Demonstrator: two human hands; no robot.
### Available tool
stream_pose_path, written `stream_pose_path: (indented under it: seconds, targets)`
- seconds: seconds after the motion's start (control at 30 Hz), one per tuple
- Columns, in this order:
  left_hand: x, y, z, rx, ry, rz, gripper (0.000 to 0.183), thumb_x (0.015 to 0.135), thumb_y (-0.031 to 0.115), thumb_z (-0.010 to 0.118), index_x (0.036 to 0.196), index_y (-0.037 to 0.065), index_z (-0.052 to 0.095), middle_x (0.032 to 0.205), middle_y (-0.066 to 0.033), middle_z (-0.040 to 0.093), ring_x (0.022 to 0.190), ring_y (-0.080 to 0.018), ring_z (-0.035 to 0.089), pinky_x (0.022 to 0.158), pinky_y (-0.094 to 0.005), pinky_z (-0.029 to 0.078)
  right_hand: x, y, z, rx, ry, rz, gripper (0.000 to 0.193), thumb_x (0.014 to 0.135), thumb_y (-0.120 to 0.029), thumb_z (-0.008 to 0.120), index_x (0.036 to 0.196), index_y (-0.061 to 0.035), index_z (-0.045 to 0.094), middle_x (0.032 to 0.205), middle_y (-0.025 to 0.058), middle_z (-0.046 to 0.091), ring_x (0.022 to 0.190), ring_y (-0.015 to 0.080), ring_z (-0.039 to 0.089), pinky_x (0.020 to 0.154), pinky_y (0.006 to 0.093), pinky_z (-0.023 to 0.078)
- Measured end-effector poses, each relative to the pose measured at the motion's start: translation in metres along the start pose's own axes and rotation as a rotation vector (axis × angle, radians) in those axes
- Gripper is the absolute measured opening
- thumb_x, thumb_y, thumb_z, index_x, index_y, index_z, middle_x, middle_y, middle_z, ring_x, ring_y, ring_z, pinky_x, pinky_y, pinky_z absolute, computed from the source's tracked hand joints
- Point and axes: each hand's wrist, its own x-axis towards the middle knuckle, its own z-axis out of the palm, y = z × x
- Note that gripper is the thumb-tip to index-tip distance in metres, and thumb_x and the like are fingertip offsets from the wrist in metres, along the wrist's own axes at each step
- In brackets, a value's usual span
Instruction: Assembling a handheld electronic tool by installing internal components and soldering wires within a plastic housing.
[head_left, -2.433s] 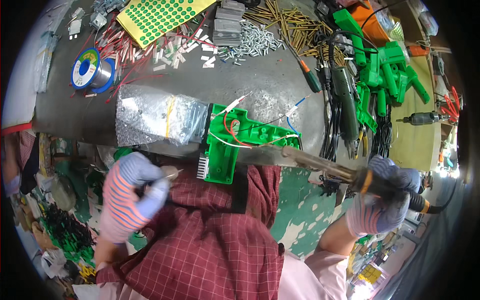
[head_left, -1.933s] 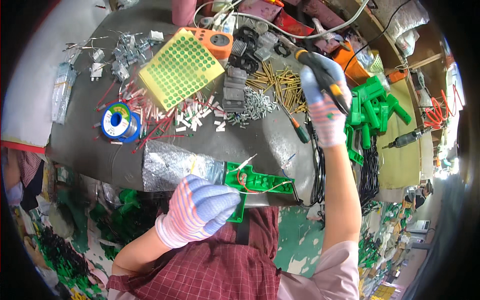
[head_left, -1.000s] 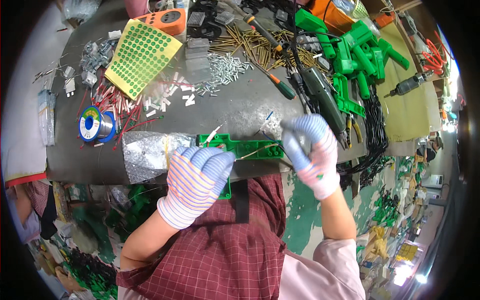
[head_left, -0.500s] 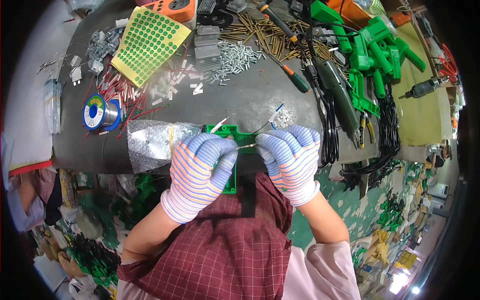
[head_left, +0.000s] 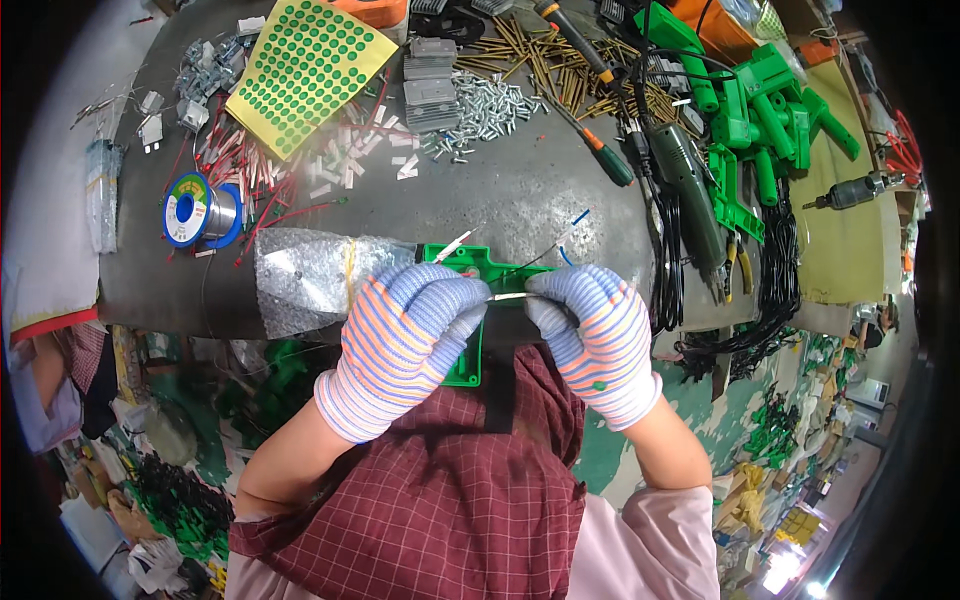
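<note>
Between my two hands a thin wire with a white sleeve-like section [head_left: 510,296] is drawn out level. My left hand [head_left: 400,330], in a striped knit glove, pinches its left end. The gloved right hand [head_left: 600,335] pinches the other end, its fingertips closed. Under and behind the hands lies a green plastic housing [head_left: 462,377], partly hidden by them and hanging over the table's front edge. A white-sleeved lead [head_left: 452,246] sticks up beside the left fingers. Blue-ended wire [head_left: 570,228] rises beyond the right fingers.
Left of the hands lies a bubble-wrap packet [head_left: 310,280], with a solder spool [head_left: 190,212] behind it. Farther back are a green-dot sticker sheet [head_left: 300,75], silver screws [head_left: 490,110] and a screwdriver [head_left: 605,160]. Green tool casings [head_left: 765,105] and black cables [head_left: 778,270] crowd the right.
Both hands have shifted slightly right and a little farther apart. A white section now shows between my fingertips; the white piece near the blue wire end no longer shows there.
</note>
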Motion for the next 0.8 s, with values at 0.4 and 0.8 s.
stream_pose_path:
  seconds: [0.4, 0.8]
  targets:
    - [0.0, 0.001, 0.002, 0.055, -0.014, 0.037, 0.022, 0.075, 0.011, 0.077, 0.095, 0.009, 0.067, 0.089, -0.0079, 0.067, 0.083, -0.0283, 0.064, 0.075, -0.0406, 0.049, 0.011, 0.012, -0.001, 0.027, 0.01, -0.228, 0.016, 0.075, -0.023, 0.077, 0.088, -0.0151, 0.071, 0.063, 0.0008, 0.061, 0.054, 0.025, 0.057, 0.052, 0.0369, 0.046]
    - [-0.001, -0.001, 0.002, 0.044, 0.017, 0.058, 0.022, 0.079, 0.016, 0.074, 0.1, 0.012, 0.067, 0.092, -0.0063, 0.063, 0.079, -0.0274, 0.06, 0.072, -0.0414, 0.047, -0.067, 0.037, -0.005, -0.002, 0.147, 0.228, 0.032, 0.076, -0.007, 0.074, 0.107, -0.0056, 0.066, 0.094, 0.0111, 0.065, 0.084, 0.0309, 0.06, 0.078, 0.0403, 0.047]
